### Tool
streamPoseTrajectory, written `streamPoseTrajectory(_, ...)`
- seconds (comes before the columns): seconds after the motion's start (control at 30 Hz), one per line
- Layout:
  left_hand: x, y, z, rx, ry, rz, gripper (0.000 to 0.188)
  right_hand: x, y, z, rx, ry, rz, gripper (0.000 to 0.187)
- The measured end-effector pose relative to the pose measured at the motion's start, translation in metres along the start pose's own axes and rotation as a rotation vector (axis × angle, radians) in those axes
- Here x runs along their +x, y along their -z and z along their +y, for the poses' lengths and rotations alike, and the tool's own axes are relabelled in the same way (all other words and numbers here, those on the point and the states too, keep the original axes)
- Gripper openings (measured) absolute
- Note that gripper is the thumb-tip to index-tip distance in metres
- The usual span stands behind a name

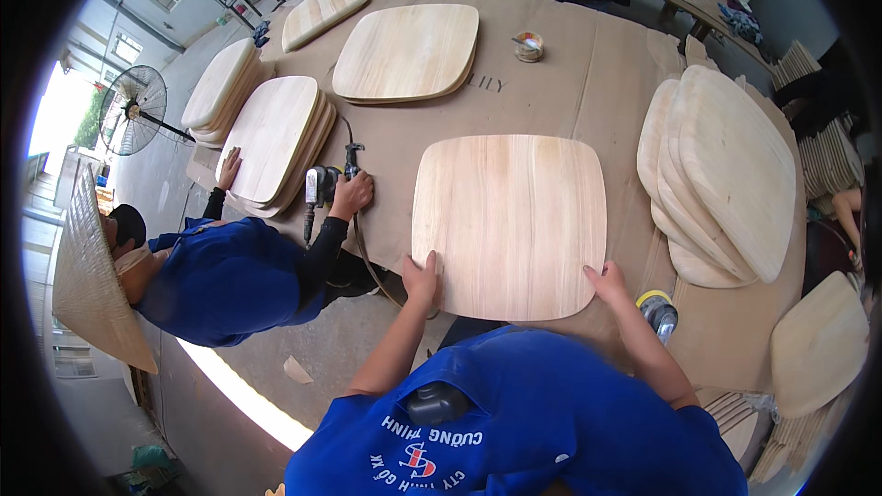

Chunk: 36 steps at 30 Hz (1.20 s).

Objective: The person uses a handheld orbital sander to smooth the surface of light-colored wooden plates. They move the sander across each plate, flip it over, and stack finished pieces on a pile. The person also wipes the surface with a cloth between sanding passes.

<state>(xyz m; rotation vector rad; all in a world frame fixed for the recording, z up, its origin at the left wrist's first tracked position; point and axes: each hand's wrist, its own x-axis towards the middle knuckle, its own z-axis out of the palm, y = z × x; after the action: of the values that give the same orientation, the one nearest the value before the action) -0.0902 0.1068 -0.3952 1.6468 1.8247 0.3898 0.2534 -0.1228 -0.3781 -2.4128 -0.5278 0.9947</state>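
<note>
Centre of the frame, and a pale wooden board (510, 220) is being held by two bare hands! Its left edge, low down, is pinched by the left hand (420, 281), thumb at the rim; its right edge is pinched by the right hand (607, 283), the undersides of both grips hidden from view. Whether the board is fully rested on the cardboard-covered table (560, 101) cannot be told. Just beside the right forearm, at lower right of centre, a sander (659, 314) with a yellow rim is seen.

Over to the left, a dark power tool (351, 165) is gripped by one hand of a co-worker (234, 280) in blue, while a stack of boards (271, 142) is touched by the other. More boards are piled: a flat pile (409, 48) at top centre, a fanned-out stack (735, 170) at right. Between those two, near the top, a small round container (528, 48) is set down.
</note>
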Motion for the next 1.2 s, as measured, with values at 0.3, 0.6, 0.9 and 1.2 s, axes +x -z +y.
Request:
streamPoseTrajectory(0.3, 0.075, 0.088, 0.071, -0.622, 0.176, -0.453, 0.043, 0.017, -0.003, -0.080, 1.024, -0.129, -0.176, 0.058)
streamPoseTrajectory(0.6, 0.176, 0.189, 0.144, -0.835, 0.052, -0.439, 0.029, 0.034, 0.055, -0.249, 1.026, 0.020, -0.193, 0.053)
streamPoseTrajectory(0.9, 0.253, 0.211, 0.185, -1.128, 0.044, -0.459, 0.032, 0.084, 0.075, -0.348, 0.987, 0.059, -0.286, 0.044)
streamPoseTrajectory(1.2, 0.291, 0.150, 0.190, -1.619, 0.120, -0.311, 0.059, 0.176, 0.002, -0.416, 1.028, 0.177, -0.235, 0.045)
